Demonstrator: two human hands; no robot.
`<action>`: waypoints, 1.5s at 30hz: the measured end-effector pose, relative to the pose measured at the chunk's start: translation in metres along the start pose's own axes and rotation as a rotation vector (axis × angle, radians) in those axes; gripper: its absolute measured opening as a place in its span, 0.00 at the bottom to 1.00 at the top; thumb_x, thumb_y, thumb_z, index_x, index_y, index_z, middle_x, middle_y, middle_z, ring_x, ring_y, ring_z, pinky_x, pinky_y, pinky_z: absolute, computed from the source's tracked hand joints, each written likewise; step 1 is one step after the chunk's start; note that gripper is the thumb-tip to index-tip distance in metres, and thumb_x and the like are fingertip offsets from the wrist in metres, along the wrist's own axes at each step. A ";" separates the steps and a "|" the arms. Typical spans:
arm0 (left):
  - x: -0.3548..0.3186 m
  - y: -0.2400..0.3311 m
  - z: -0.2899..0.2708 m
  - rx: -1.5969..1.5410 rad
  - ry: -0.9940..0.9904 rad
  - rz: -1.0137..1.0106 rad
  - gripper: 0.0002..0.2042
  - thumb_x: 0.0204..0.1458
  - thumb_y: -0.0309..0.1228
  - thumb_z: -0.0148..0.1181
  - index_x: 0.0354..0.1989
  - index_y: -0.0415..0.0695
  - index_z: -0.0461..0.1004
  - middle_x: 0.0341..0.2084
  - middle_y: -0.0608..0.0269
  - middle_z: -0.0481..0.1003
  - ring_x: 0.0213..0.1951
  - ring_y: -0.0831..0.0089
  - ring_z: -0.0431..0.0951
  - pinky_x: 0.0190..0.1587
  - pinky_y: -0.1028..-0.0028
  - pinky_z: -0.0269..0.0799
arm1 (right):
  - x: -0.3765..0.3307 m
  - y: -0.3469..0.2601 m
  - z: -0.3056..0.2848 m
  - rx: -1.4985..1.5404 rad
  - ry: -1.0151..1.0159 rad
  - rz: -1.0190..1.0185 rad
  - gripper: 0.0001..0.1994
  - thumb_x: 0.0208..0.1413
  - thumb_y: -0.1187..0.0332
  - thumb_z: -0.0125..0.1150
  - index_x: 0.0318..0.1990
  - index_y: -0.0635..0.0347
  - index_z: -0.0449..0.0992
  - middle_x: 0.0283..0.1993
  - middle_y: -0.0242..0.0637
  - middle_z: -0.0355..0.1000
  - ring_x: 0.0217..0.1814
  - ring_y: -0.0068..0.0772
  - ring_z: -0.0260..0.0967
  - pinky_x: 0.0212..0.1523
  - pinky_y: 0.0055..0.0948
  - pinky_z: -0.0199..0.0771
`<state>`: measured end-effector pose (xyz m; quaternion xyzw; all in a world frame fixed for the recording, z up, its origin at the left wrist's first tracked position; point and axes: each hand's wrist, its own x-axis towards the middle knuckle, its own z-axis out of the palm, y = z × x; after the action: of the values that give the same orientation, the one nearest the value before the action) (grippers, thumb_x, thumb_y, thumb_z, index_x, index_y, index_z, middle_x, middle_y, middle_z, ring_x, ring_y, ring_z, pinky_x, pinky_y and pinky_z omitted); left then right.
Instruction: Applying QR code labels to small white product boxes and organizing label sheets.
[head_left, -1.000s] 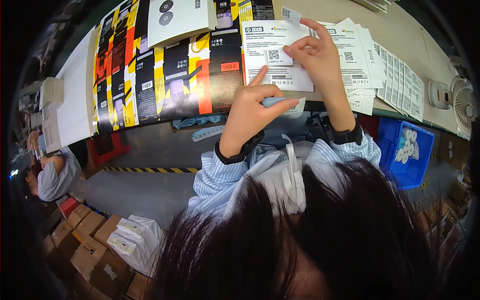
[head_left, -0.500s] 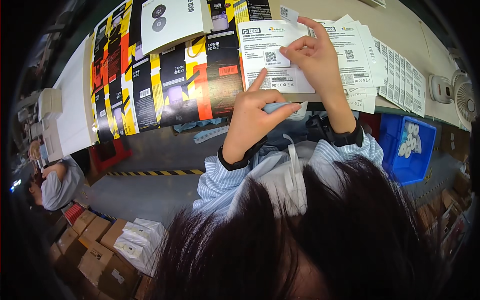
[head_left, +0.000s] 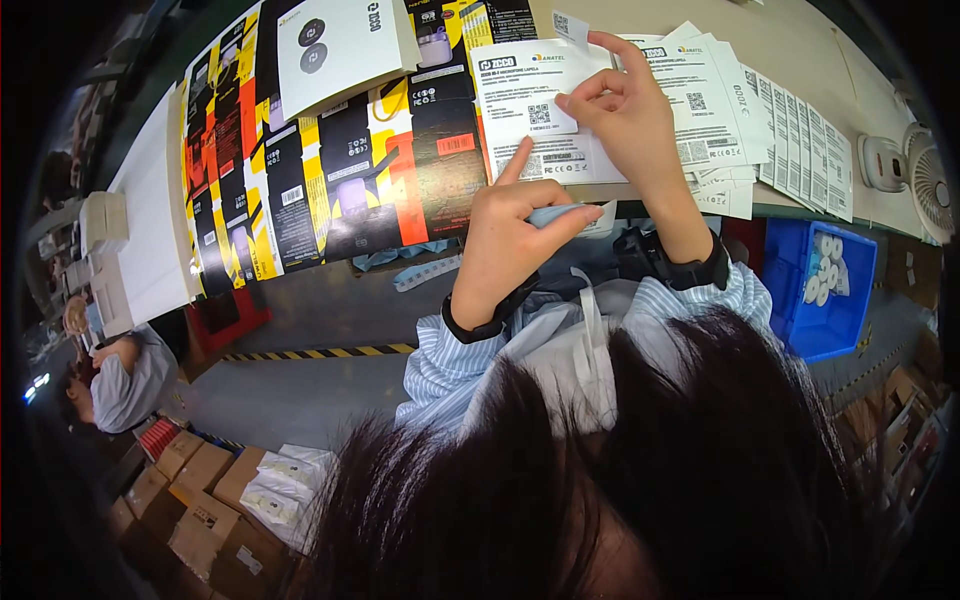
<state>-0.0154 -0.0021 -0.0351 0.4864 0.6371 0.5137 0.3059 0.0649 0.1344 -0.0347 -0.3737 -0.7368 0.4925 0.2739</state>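
A white printed leaflet (head_left: 510, 95) lies in front of me on the table, a small square code label (head_left: 540, 115) at its middle. My left hand (head_left: 515, 225) rests at its near edge, index finger stretched onto the paper below the label. Its other fingers and thumb close around a pale blue strip (head_left: 553, 214). Over the leaflet's right side, my right hand (head_left: 630, 115) keeps thumb and a finger pinched beside the label. At its raised index fingertip hangs a second white code label (head_left: 570, 28).
To the right, printed leaflets (head_left: 710, 110) overlap in a fanned row toward a small fan (head_left: 930, 180). On the left lie black, yellow and orange package sheets (head_left: 350, 150), a white box (head_left: 345, 50) on top. A blue bin (head_left: 825, 310) holds white rolls. Cartons (head_left: 210, 530) stand lower left.
Both hands keep nearly the same pose, the left index finger still on the leaflet. The code label's raised edge looks flatter against the paper. The view has shifted slightly.
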 end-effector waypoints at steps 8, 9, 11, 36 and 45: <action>0.000 -0.002 0.002 -0.003 0.011 0.022 0.10 0.39 0.29 0.64 0.15 0.37 0.71 0.05 0.63 0.63 0.10 0.67 0.62 0.63 0.61 0.49 | -0.001 0.002 0.001 -0.013 0.002 0.005 0.29 0.41 0.73 0.65 0.54 0.59 0.62 0.24 0.28 0.72 0.25 0.16 0.68 0.29 0.15 0.66; 0.000 -0.002 0.002 0.004 0.011 0.032 0.10 0.39 0.29 0.64 0.15 0.37 0.71 0.05 0.63 0.63 0.10 0.67 0.62 0.63 0.61 0.49 | -0.001 0.002 0.001 -0.053 0.007 -0.010 0.30 0.41 0.72 0.66 0.54 0.58 0.62 0.24 0.29 0.71 0.25 0.16 0.69 0.29 0.15 0.66; 0.000 -0.003 0.001 0.014 0.010 0.040 0.10 0.39 0.28 0.64 0.15 0.37 0.71 0.05 0.63 0.63 0.10 0.67 0.62 0.63 0.61 0.49 | -0.004 0.002 0.004 -0.091 0.011 -0.024 0.30 0.41 0.72 0.66 0.54 0.58 0.62 0.25 0.29 0.71 0.25 0.17 0.69 0.29 0.16 0.66; -0.034 0.025 -0.027 -0.070 -0.286 0.094 0.08 0.39 0.27 0.65 0.17 0.37 0.73 0.11 0.61 0.69 0.16 0.69 0.70 0.52 0.64 0.66 | -0.044 -0.012 -0.036 -0.537 -0.446 -0.682 0.35 0.42 0.69 0.61 0.61 0.55 0.54 0.52 0.42 0.66 0.57 0.39 0.62 0.60 0.39 0.56; -0.031 0.023 -0.026 -0.142 -0.266 0.130 0.07 0.39 0.27 0.65 0.17 0.38 0.74 0.11 0.64 0.70 0.15 0.72 0.70 0.50 0.61 0.68 | -0.036 0.016 -0.119 -0.599 0.284 -0.790 0.24 0.50 0.85 0.49 0.56 0.62 0.60 0.46 0.42 0.72 0.50 0.45 0.69 0.50 0.32 0.69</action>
<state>-0.0209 -0.0398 -0.0090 0.5674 0.5201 0.5075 0.3873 0.1818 0.1708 -0.0076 -0.1922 -0.8860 0.0631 0.4173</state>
